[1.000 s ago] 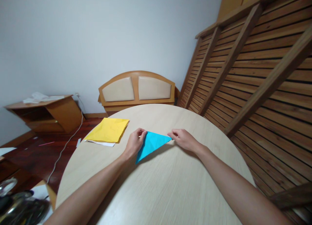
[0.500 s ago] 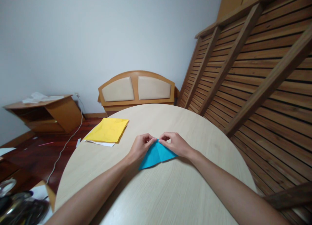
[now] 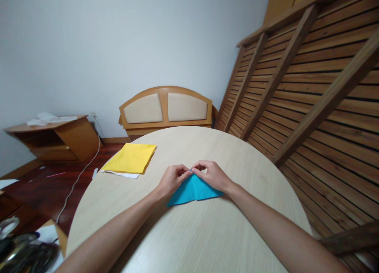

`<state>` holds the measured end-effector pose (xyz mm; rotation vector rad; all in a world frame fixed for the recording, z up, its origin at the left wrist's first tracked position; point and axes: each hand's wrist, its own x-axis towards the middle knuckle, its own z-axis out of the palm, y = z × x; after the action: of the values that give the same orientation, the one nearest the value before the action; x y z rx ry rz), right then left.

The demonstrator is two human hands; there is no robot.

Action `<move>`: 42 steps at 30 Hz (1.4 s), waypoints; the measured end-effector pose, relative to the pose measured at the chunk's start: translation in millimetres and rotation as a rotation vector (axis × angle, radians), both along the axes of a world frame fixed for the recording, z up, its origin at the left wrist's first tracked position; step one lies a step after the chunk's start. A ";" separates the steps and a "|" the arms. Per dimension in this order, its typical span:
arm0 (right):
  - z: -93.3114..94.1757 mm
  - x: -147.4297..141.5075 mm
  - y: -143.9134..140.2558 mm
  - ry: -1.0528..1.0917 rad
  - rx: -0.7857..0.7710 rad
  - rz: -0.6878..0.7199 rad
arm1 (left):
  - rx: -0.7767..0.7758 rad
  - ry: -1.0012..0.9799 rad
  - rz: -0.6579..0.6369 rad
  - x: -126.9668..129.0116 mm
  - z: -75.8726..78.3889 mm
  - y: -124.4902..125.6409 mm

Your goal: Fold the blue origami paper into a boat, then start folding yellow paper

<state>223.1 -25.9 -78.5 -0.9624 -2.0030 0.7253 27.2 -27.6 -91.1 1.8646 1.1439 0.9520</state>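
Note:
A piece of blue paper point(image 3: 194, 190), folded into a triangle with a crease down its middle, lies in front of me on the round table point(image 3: 225, 233). My left hand point(image 3: 174, 179) pinches it near the top point, thumb and fingers together. From the other side my right hand point(image 3: 211, 174) also pinches the paper at that point, its thumb and index finger forming a loop. The two sets of fingertips almost meet there. Parts of the paper's slanting sides are hidden under both hands.
Yellow paper sheets point(image 3: 130, 158) lie at the table's left, over a white sheet point(image 3: 124, 174). Beyond the table stands a padded headboard point(image 3: 166, 125). A slatted wooden frame point(image 3: 284, 95) leans along the right. To the left are a low cabinet point(image 3: 71, 141) and a cord point(image 3: 79, 176).
The right side of the blue paper now spreads flatter and farther right, level with the left side. Both hands have hardly moved and still pinch the top.

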 end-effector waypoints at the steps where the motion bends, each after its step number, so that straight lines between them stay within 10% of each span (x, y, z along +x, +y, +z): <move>1: 0.4 -0.6 -0.6 -0.003 0.006 0.003 | -0.002 -0.001 -0.006 0.4 -0.3 -0.3; 21: 0.7 14.2 14.6 0.068 0.086 -0.280 | -0.013 0.046 0.032 -0.9 3.7 1.3; 42: -43.3 43.5 47.6 -0.122 -0.041 -0.472 | 0.073 0.324 0.055 -20.9 -13.6 15.0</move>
<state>266.5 21.8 -121.9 -1.4666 -1.7641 0.4541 6.4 -12.6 -104.7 2.1106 1.3716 0.7463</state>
